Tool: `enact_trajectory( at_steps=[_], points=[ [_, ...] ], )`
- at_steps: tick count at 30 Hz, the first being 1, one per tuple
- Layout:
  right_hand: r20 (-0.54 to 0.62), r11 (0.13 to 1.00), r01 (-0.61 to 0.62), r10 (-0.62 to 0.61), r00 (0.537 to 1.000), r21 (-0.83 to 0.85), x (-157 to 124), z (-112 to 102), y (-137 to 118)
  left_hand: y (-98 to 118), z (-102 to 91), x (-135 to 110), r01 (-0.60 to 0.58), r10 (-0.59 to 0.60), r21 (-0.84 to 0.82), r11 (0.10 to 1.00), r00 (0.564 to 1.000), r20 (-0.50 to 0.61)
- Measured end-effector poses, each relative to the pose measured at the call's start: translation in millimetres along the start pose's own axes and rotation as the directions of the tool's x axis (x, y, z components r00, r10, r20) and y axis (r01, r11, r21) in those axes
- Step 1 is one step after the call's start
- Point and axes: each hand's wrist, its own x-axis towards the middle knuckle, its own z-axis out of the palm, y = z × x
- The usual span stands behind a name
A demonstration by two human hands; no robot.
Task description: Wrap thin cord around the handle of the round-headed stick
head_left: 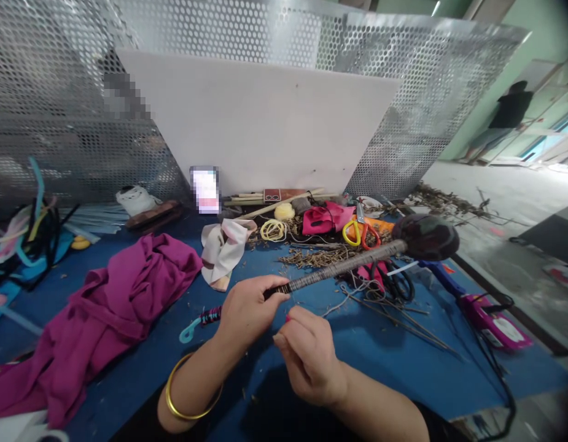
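My left hand (247, 310) is closed round a thread-wrapped stick (339, 269) that slants up to the right and ends in a dark round head (425, 236). A teal hook end (190, 332) of the stick pokes out to the left of that hand. My right hand (307, 351) is pinched shut just below the stick, its fingertips by the wrapped part; what it pinches is too small to name. A gold bangle (188, 393) sits on my left wrist.
On the blue table (385, 350) lie a magenta cloth (104, 313), a white cloth (223, 248), yellow-handled scissors (357, 232), black scissors (396, 283), rubber bands (273, 230), dry twigs (320, 256) and cords (30, 239). Perforated metal screens (58, 92) and a white board (265, 123) stand behind. A person (507, 116) stands far right.
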Motion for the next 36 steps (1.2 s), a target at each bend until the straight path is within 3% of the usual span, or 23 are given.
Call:
enact_trajectory(
  at_steps=[3,6,9,12,18,23,29,32,36],
  points=[
    [0.0,0.995,-0.035,0.035,0.999,0.093,7,-5,0,6,-2.8,-2,0.0,-0.004,0.089,0.996,0.999,0.035],
    [-0.002,0.954,-0.165,0.171,0.985,0.252,17,-15,5,12,-5.2,-5,-0.045,0.038,0.184,0.982,0.998,0.045],
    [0.05,0.868,-0.343,0.349,0.936,0.358,29,-28,15,15,-5.3,-6,-0.084,0.068,0.253,0.964,0.995,0.069],
    [0.139,0.792,-0.465,0.449,0.883,0.395,39,-38,27,15,-3.4,-6,-0.113,0.084,0.307,0.945,0.991,0.106],
    [0.238,0.8,-0.505,0.448,0.862,0.323,56,-42,42,11,0.0,-4,-0.115,0.08,0.367,0.923,0.991,0.107],
    [0.227,0.78,-0.542,0.492,0.84,0.314,63,-36,53,10,1.3,-4,-0.138,0.11,0.376,0.916,0.989,0.096],
    [0.245,0.662,-0.64,0.595,0.765,0.39,67,-25,69,7,4.3,-6,-0.232,0.217,0.419,0.878,0.973,0.084],
    [0.294,0.557,-0.709,0.656,0.695,0.432,69,-21,74,5,6.1,-8,-0.273,0.266,0.449,0.85,0.961,0.081],
    [0.349,0.429,-0.758,0.7,0.622,0.491,70,-18,80,5,6.6,-8,-0.253,0.247,0.516,0.818,0.966,0.081]
  ],
)
